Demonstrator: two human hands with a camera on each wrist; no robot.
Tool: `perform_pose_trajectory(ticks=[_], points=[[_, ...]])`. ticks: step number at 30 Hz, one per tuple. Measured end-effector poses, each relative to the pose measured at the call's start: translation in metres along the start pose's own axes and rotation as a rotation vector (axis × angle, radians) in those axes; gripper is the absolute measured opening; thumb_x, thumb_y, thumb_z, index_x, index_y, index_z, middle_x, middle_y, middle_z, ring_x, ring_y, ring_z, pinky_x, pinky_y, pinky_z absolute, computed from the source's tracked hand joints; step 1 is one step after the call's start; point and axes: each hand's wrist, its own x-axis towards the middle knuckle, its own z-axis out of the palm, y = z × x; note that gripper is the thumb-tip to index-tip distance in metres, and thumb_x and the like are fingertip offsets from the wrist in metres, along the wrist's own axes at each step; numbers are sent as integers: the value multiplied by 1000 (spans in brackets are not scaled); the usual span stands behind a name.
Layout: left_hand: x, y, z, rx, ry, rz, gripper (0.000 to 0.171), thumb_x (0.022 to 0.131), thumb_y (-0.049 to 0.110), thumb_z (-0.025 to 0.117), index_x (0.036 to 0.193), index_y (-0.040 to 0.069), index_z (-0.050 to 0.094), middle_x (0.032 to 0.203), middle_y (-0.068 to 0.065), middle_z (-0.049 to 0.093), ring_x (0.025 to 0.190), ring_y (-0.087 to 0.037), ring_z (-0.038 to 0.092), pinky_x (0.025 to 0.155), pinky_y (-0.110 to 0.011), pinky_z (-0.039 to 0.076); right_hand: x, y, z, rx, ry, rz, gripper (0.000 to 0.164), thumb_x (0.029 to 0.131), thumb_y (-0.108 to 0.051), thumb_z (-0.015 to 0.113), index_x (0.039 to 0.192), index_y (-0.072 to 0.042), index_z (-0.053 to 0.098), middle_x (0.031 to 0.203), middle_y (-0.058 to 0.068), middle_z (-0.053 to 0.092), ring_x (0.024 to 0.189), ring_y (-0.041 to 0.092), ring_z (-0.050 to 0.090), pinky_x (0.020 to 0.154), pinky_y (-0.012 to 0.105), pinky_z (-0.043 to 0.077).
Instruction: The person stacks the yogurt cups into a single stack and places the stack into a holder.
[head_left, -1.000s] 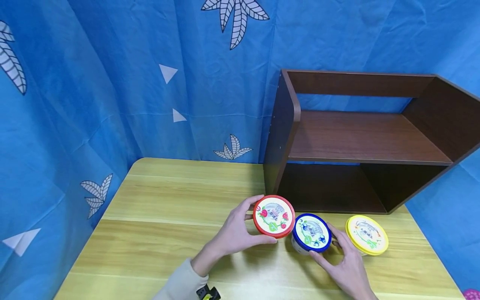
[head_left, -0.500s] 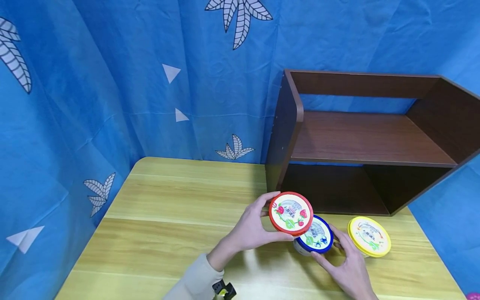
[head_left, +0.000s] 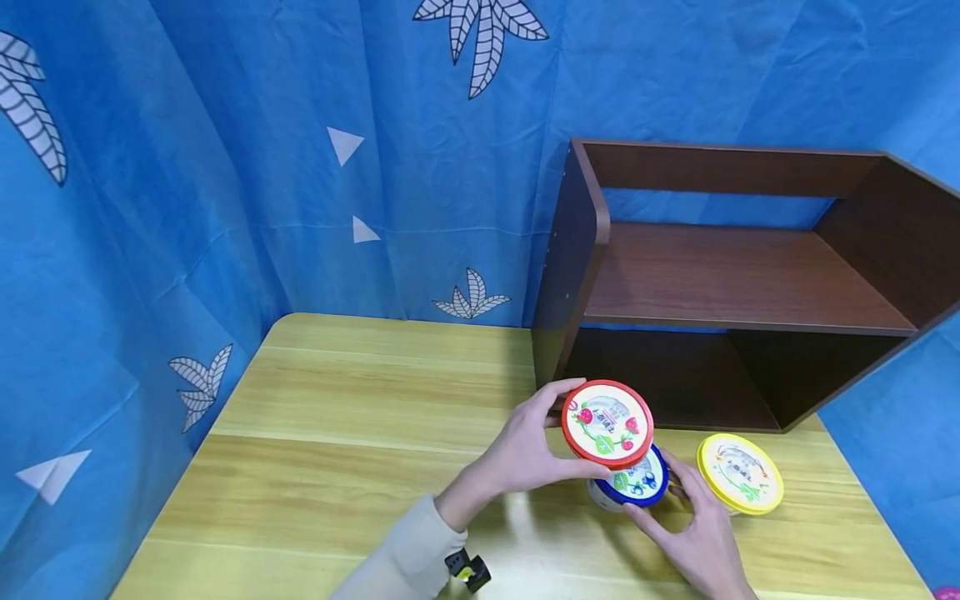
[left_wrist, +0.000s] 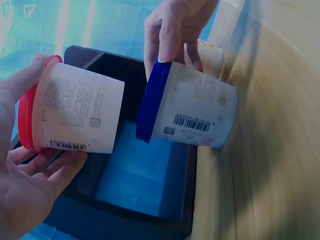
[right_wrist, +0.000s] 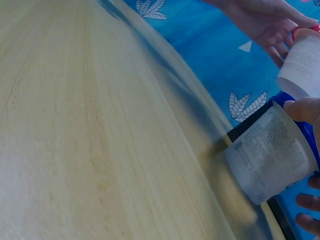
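Observation:
In the head view my left hand (head_left: 525,446) grips a round white tub with a red lid (head_left: 607,423), strawberries printed on top. It overlaps a blue-lidded tub (head_left: 647,482) printed with blueberries. The left wrist view shows a gap between the base of the red-lidded tub (left_wrist: 82,107) and the lid of the blue-lidded tub (left_wrist: 195,107). My right hand (head_left: 701,533) holds the blue-lidded tub at its right side, thumb in front and fingers behind, the tub upright on the table. Part of the blue lid is hidden under the red-lidded tub.
A yellow-lidded tub (head_left: 740,473) stands right of my right hand. Behind the tubs is a dark brown two-level shelf (head_left: 742,271) on the wooden table (head_left: 337,467). A blue patterned curtain (head_left: 247,167) hangs behind. A small black device (head_left: 467,571) sits at my left wrist.
My left hand has carried the red-lidded tub rightward, from beside the blue-lidded tub to over it. My right hand keeps its hold with hardly any movement.

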Motion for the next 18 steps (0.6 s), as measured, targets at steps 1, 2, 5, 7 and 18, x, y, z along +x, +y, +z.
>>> perform_pose_trajectory(ticks=[1, 2, 5, 7, 18], points=[[1, 0, 1, -1, -3, 2, 101, 76, 32, 97, 159, 24, 40, 155, 3, 55, 129, -9, 59, 107, -21, 56, 0, 0, 0, 2, 1, -4, 85, 76, -30, 97, 149, -13, 57, 134, 8, 67, 111, -29, 39, 92, -6, 39], [3, 0, 2, 0, -4, 4, 101, 76, 33, 97, 159, 23, 40, 155, 3, 55, 129, -8, 59, 107, -21, 56, 0, 0, -1, 6, 2, -7, 85, 76, -30, 97, 149, -12, 57, 134, 8, 67, 112, -29, 39, 92, -6, 40], [6, 1, 4, -7, -9, 3, 100, 77, 32, 96, 159, 24, 40, 154, 3, 55, 128, -7, 58, 106, -21, 56, 0, 1, -1, 5, -1, -12, 85, 77, -29, 97, 149, -11, 57, 135, 9, 67, 112, -29, 39, 92, -5, 41], [7, 1, 6, -14, -11, 8, 99, 77, 31, 96, 159, 23, 40, 154, 2, 55, 128, -6, 58, 106, -21, 56, 0, 1, -1, -1, -6, -6, 84, 77, -30, 96, 149, -10, 56, 136, 10, 67, 113, -29, 38, 91, -5, 41], [10, 1, 15, -4, -33, 33, 101, 75, 29, 97, 158, 20, 41, 154, 1, 56, 127, -5, 59, 106, -17, 54, 1, 1, -1, 21, -3, 9, 83, 75, -28, 97, 145, -8, 58, 134, 11, 68, 110, -29, 39, 91, -6, 41]])
